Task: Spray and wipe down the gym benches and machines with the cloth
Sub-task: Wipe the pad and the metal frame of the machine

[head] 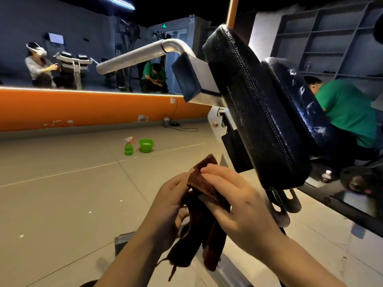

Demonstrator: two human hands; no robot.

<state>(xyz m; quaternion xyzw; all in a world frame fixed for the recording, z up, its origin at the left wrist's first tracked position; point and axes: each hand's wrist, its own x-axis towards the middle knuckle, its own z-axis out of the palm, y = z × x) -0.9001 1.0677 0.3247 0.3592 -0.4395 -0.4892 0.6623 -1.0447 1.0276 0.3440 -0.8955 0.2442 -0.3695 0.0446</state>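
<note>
Down at six o'clock both hands, left hand (170, 201) and right hand (238, 204), clutch the brown cloth (204, 220) together; refold to a clean face before wiping the black pad (255, 108).

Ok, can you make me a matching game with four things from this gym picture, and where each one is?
Things:
1. cloth
2. spray bottle
3. bucket
4. pad

Places:
A. on the floor, to the right of the other green thing
B. held in both hands
C. up on the machine, right of the silver bar
D. on the floor, to the left of the other green thing

Pairs: 1-B, 2-D, 3-A, 4-C
</note>
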